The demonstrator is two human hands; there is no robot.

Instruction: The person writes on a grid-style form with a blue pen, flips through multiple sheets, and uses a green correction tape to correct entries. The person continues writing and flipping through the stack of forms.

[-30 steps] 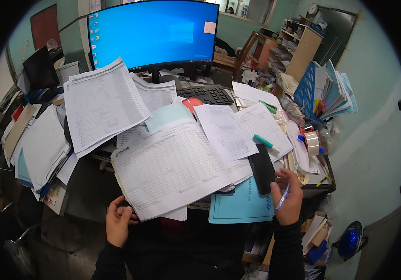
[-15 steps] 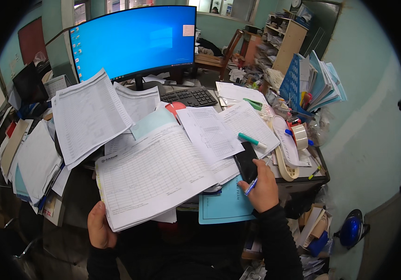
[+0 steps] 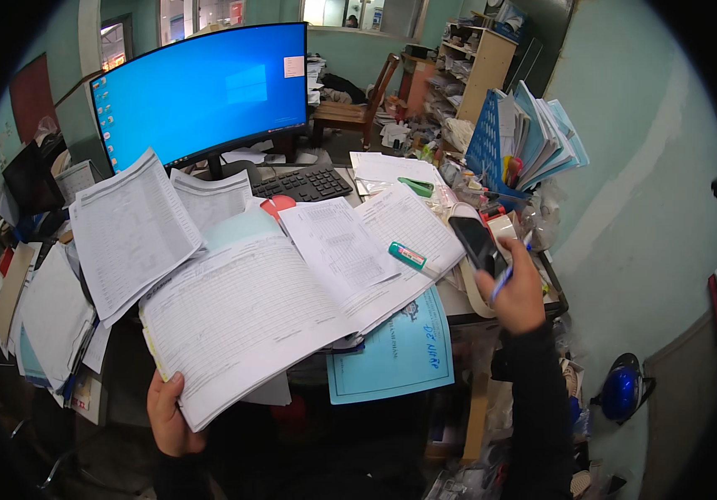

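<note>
In the head view, the left hand was gripping the near left corner of the open record book, with its thumb on the pages. The right hand was closed on a black phone and also kept a blue pen; both were to the right of the book. A green marker lay on gridded pages at the right. A light-blue folder lay at the near side, partly covered by the pages. The keyboard was on the far side.

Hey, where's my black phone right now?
In the head view, the black phone is in your right hand along with the blue pen, to the right of the green marker.
</note>
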